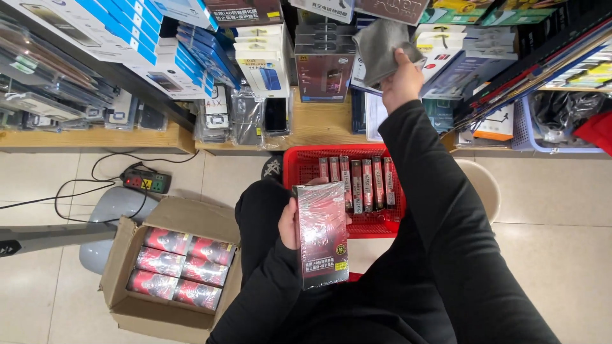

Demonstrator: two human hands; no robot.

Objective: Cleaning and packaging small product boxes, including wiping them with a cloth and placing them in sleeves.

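The left hand held a flat red and black box wrapped in shiny plastic, upright over the lap. The right hand was stretched up to the wooden shelf and gripped a grey cloth against the boxes stacked there. Both arms wore black sleeves. A red basket sat on the floor just past the knees, with a row of thin red packs standing inside it. On the left, an open cardboard box held more red packs lying flat. A black power strip lay on the tiled floor near the shelf
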